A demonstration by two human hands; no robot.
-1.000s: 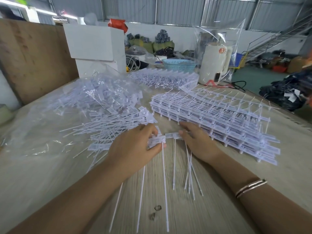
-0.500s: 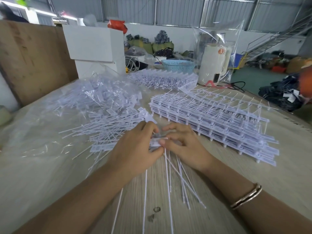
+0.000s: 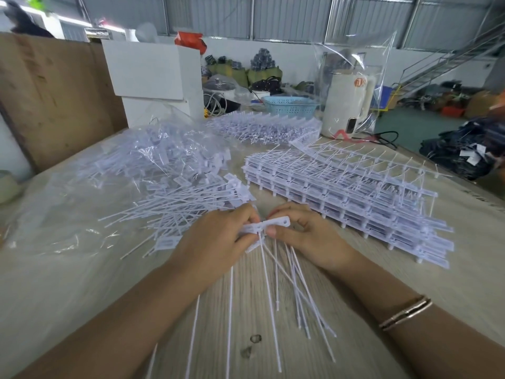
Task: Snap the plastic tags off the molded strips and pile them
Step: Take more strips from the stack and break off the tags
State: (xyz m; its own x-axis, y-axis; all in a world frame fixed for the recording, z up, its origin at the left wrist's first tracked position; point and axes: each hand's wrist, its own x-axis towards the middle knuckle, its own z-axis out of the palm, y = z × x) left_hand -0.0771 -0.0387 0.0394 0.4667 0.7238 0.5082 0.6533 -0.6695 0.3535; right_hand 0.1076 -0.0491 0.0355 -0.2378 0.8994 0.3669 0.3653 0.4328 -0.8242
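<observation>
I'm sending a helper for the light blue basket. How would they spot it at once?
Start at the far edge of the wooden table, behind the stacked molded strips. Just left of the tall white appliance in a clear bag stands the light blue basket. Its perforated lattice wall and blue colour set it apart from the white things around it.
</observation>
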